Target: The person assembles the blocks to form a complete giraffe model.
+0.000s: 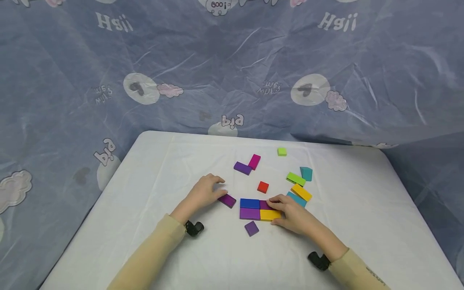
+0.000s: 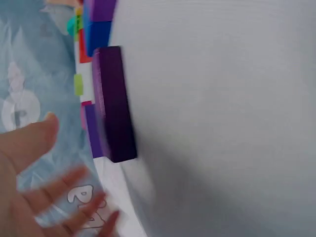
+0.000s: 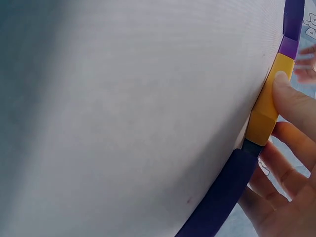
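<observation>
The right hand (image 1: 295, 213) was in tight, thumb against the yellow block (image 1: 269, 216) and fingertips across from it at the plum block (image 1: 265, 205), the pair looking pinched between them; just left of those fingertips lay the blue block (image 1: 249, 203) and the violet block (image 1: 249, 214), all four forming a flat rectangle on the white table (image 1: 217, 257); over on the other side the left hand (image 1: 203, 191) had thumb and fingers spread apart, nothing between them; the dark purple block (image 1: 227, 200) lay right by that thumb, though whether they touched I could not tell!

Nearer the person than the right thumb sat the purple square block (image 1: 251, 228); beyond the right fingertips lay the red block (image 1: 262, 187); this looked like the squaring-up step, four pieces being lined flush; the next move, as I judged it, called for the left thumb and fingers to close on the dark purple block and bring it across, while the right fingers steadied the rectangle; too hard a push there risked skewing the seams.
</observation>
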### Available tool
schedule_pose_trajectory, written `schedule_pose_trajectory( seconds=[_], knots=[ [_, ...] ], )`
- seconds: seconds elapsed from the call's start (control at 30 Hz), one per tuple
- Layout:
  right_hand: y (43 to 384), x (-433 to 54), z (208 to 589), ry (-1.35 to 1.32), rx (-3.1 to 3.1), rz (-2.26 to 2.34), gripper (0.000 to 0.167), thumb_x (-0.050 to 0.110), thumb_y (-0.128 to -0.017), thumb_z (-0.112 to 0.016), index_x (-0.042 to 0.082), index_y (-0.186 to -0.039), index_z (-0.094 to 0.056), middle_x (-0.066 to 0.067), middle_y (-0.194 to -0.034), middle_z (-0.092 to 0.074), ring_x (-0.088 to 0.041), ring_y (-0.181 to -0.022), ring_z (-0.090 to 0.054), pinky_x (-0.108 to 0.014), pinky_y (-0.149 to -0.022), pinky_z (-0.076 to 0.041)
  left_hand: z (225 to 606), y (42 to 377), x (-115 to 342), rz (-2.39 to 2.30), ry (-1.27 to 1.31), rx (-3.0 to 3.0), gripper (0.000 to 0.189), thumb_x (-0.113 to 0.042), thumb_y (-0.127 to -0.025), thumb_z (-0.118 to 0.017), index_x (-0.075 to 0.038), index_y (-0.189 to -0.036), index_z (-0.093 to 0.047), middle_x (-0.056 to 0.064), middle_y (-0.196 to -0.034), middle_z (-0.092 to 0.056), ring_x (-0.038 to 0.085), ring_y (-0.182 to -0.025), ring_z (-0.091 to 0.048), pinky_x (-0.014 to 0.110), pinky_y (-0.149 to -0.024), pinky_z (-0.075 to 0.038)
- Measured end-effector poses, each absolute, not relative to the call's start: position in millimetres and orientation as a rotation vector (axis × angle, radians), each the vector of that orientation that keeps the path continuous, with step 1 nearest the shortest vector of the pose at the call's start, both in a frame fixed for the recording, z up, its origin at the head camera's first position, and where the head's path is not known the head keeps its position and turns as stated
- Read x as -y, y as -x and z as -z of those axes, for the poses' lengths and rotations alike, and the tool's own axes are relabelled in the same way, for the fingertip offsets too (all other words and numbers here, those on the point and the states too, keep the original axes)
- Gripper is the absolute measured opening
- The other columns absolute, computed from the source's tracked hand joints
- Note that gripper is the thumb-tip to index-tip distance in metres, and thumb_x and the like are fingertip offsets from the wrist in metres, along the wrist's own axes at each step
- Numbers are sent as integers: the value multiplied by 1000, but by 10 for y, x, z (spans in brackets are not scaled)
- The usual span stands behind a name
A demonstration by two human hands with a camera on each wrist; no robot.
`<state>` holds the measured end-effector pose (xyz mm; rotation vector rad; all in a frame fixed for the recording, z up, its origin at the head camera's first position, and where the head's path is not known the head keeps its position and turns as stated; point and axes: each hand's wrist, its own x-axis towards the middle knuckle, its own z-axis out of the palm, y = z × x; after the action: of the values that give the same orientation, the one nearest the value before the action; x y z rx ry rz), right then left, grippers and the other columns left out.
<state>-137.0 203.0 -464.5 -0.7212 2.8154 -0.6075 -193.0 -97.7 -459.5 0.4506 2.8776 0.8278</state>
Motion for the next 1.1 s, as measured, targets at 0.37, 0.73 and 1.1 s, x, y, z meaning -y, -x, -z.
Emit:
schedule_pose_trajectory(
  seconds=[0.37,0.73,1.1],
  knots=[
    [1373,-2075,4650,702,-2823,619,58,23,-83,-80,6,-134,-61,-8,-129,-60,-27,-120,-54,-44,-100,-50,4728,1746,738,-458,-278,-2973,79,-62,-73,-77,3,-113,-57,15,-97,-51,26,-86,-47,36,-68,-47],
    [1375,-2081,4652,708,-2813,633,57,22,-83,-80,6,-134,-61,-8,-129,-60,-27,-120,-54,-44,-100,-50,4711,1643,718,-617,-332,-3000,63,-41,-74,-86,2,-106,-53,13,-87,-56,22,-79,-50,33,-68,-45],
    [1379,-2067,4656,730,-2810,635,57,23,-84,-79,6,-135,-60,-7,-129,-60,-27,-120,-54,-44,-100,-49,4723,1436,964,-690,-644,-2916,61,-30,-72,-85,1,-118,-59,8,-102,-64,19,-93,-56,36,-84,-51]
  ],
)
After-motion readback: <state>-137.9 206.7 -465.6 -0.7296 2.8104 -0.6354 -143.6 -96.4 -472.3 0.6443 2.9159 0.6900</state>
